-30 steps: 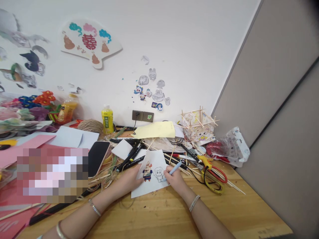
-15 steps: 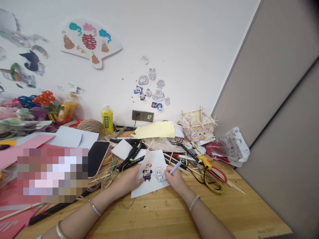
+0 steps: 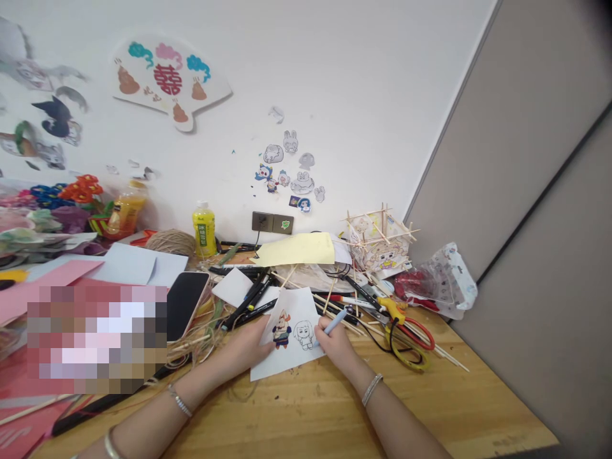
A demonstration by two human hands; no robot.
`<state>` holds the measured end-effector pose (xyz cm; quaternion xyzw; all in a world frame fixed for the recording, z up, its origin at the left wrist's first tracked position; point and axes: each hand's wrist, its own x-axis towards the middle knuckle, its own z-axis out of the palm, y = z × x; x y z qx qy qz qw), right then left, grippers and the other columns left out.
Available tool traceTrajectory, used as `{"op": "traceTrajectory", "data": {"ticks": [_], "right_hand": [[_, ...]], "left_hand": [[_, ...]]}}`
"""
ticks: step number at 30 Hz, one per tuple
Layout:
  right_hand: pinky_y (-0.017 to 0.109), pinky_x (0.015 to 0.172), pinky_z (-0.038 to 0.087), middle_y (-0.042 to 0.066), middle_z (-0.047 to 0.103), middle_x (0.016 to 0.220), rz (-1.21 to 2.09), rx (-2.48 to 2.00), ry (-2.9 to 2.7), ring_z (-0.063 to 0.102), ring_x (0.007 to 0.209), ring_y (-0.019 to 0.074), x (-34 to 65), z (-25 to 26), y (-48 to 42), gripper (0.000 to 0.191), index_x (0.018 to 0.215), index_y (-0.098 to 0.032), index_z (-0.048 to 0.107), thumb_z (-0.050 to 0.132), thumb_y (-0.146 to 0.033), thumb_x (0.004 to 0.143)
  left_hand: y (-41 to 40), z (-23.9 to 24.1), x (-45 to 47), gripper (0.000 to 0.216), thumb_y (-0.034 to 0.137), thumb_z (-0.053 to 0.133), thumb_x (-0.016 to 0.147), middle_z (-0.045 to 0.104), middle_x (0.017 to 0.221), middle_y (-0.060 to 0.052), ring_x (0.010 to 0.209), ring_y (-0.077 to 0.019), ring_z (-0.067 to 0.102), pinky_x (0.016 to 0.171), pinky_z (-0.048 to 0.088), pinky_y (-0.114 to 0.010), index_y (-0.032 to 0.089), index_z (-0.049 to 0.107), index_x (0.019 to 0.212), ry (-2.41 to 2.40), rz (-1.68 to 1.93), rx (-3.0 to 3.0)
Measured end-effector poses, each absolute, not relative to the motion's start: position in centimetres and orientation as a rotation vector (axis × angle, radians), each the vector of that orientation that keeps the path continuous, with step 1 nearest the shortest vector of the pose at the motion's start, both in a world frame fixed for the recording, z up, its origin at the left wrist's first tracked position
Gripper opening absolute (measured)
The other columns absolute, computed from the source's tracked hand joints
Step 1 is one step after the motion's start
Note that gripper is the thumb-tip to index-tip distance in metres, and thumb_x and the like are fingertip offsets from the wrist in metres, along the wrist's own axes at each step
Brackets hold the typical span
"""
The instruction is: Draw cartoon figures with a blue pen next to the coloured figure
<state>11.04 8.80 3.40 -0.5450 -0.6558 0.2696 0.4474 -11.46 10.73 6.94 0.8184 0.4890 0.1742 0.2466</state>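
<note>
A white sheet of paper (image 3: 268, 366) lies tilted before me, bearing a coloured cartoon figure on its left and an uncoloured, long-haired outline figure on its right. At the sheet's left edge, my left hand (image 3: 251, 344) is closed on it, thumb on top and the other fingers mostly hidden. My right hand (image 3: 333, 339) grips a light blue pen (image 3: 336, 320), its lower end down by the outline figure. Exactly where the tip touches is too small to make out.
Black markers (image 3: 259, 290) and thin wooden sticks (image 3: 329, 295) crowd behind the sheet. Yellow-handled scissors (image 3: 394, 310) lie right; a phone (image 3: 186, 306) lies left. Farther back stand a yellow-green bottle (image 3: 204, 229) and a stick-and-paper structure (image 3: 380, 245). A plastic bag (image 3: 437, 280) rests near the grey panel.
The whole view has shifted very slightly to the left. Both hands keep nearly the same place on the paper, and the pen has barely moved.
</note>
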Motion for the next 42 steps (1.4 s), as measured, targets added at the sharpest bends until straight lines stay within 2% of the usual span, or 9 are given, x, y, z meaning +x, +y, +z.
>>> {"op": "traceTrajectory", "data": {"ticks": [10,14,18,24,33,35,38,40,42], "right_hand": [[0.021,0.041,0.024,-0.008,0.033,0.043,0.737,-1.297,-1.421,0.034,0.041,0.0095,11.2,3.4,9.0,0.024,0.055,-0.023,0.031,0.044,-0.029,0.075],[0.022,0.043,0.028,-0.008,0.035,0.044,0.694,-1.276,-1.395,0.037,0.043,0.0104,11.7,3.6,9.2,0.026,0.056,-0.023,0.034,0.046,-0.033,0.077],[0.022,0.045,0.030,-0.007,0.037,0.045,0.634,-1.280,-1.383,0.039,0.045,0.0110,11.6,3.9,9.2,0.029,0.056,-0.022,0.035,0.046,-0.036,0.080],[0.022,0.044,0.030,-0.007,0.035,0.045,0.619,-1.278,-1.320,0.038,0.044,0.0112,11.3,4.5,9.0,0.031,0.056,-0.023,0.036,0.047,-0.039,0.080],[0.023,0.046,0.031,-0.007,0.036,0.047,0.623,-1.279,-1.295,0.038,0.045,0.0120,11.4,4.4,9.2,0.030,0.060,-0.022,0.039,0.047,-0.043,0.081],[0.023,0.046,0.031,-0.007,0.037,0.047,0.635,-1.277,-1.291,0.039,0.046,0.0120,11.4,4.2,9.3,0.029,0.062,-0.022,0.040,0.047,-0.043,0.081],[0.023,0.050,0.034,-0.006,0.041,0.051,0.630,-1.257,-1.317,0.041,0.049,0.0124,11.5,4.2,9.3,0.028,0.065,-0.022,0.042,0.047,-0.043,0.082],[0.023,0.052,0.035,-0.005,0.045,0.055,0.624,-1.241,-1.353,0.043,0.053,0.0130,11.5,4.4,9.0,0.026,0.067,-0.021,0.045,0.047,-0.042,0.083],[0.024,0.055,0.038,-0.003,0.048,0.059,0.616,-1.230,-1.388,0.047,0.057,0.0139,11.4,4.8,8.7,0.024,0.068,-0.021,0.048,0.049,-0.040,0.082]], "left_hand": [[10.7,7.0,-11.4,0.053,0.025,0.051,0.073,0.059,0.125,-0.007,0.110,-0.0254,0.056,0.091,0.042,-0.031,0.019,0.048,0.126,1.362,0.474,2.206],[11.1,6.2,-11.7,0.056,0.024,0.052,0.073,0.057,0.128,-0.007,0.115,-0.0246,0.053,0.093,0.041,-0.029,0.018,0.046,0.128,1.276,0.536,2.225],[11.4,5.7,-11.9,0.050,0.024,0.051,0.073,0.059,0.124,-0.004,0.111,-0.0244,0.056,0.090,0.043,-0.029,0.022,0.051,0.123,1.279,0.526,2.217],[11.3,5.8,-11.9,0.051,0.023,0.050,0.074,0.058,0.126,-0.006,0.114,-0.0237,0.054,0.094,0.041,-0.030,0.020,0.050,0.124,1.262,0.541,2.247],[10.8,6.9,-11.6,0.053,0.031,0.052,0.076,0.054,0.132,-0.005,0.120,-0.0249,0.049,0.099,0.038,-0.031,0.020,0.048,0.128,1.274,0.611,2.159],[10.6,7.2,-11.5,0.048,0.029,0.052,0.075,0.057,0.128,-0.004,0.116,-0.0247,0.052,0.096,0.039,-0.031,0.020,0.053,0.122,1.266,0.600,2.150],[10.2,7.8,-11.4,0.032,0.031,0.048,0.078,0.067,0.112,-0.003,0.100,-0.0234,0.061,0.085,0.046,-0.028,0.020,0.063,0.104,1.214,0.525,2.150],[9.9,8.1,-11.3,0.030,0.037,0.045,0.081,0.070,0.103,-0.003,0.091,-0.0229,0.064,0.077,0.047,-0.027,0.020,0.065,0.095,1.229,0.495,2.139],[9.8,8.3,-11.2,0.031,0.039,0.045,0.081,0.070,0.102,-0.003,0.090,-0.0228,0.064,0.076,0.047,-0.027,0.020,0.065,0.096,1.268,0.509,2.124]]}}
